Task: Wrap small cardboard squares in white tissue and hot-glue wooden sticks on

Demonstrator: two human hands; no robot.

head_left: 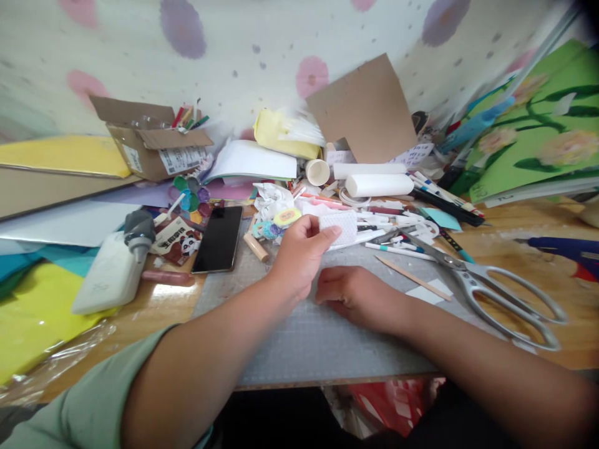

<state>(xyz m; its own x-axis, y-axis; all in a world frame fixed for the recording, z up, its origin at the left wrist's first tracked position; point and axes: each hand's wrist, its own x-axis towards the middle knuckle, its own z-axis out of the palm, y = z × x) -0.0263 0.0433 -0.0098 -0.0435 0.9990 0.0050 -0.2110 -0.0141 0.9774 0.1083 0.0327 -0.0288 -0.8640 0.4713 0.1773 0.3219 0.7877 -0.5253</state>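
Observation:
My left hand (299,252) is raised over the grey cutting mat (327,340) and pinches a small white textured pad (340,226) between thumb and fingers. Just to its right, my right hand (352,294) rests on the mat with its fingers curled under; whether anything is inside them is hidden. Large metal scissors (486,280) lie to the right of both hands, blades pointing toward the pad.
A black phone (218,239), a white device (108,274) and coloured paper sheets (37,312) lie left. A cardboard box (150,140), white rolls (379,184), pens and scraps crowd the back. A blue glue gun (568,249) lies far right.

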